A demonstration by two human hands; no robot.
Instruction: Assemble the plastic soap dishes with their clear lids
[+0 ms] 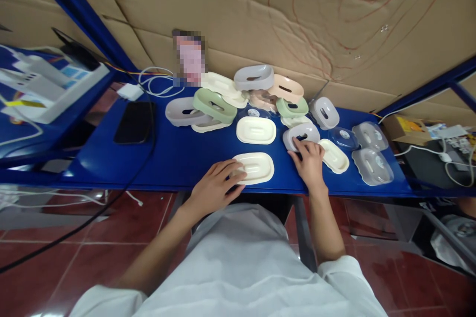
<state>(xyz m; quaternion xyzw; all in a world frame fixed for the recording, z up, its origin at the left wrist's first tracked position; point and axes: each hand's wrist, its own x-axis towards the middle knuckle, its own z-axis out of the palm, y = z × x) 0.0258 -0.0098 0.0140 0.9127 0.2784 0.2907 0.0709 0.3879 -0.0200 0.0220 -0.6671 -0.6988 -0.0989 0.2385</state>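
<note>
My left hand (220, 179) grips the left end of a cream oval plastic tray (258, 168) near the table's front edge, thumb below and fingers over its rim. My right hand (309, 159) is closed on the near side of a pale grey oval plastic shell with a slot (292, 134); its fingertips reach over the rim. Between and beyond the hands lies a second cream tray (256, 130). Another cream tray (334, 156) lies tilted just right of my right hand.
Behind, grey, green (213, 105) and peach shells (287, 89) lie piled with more cream trays. Clear plastic covers (373, 166) stand at the right. On the left are a black phone (134, 122), a white charger (130, 91) and a hanging black cable. Cardboard (238, 20) backs the blue table (178, 161).
</note>
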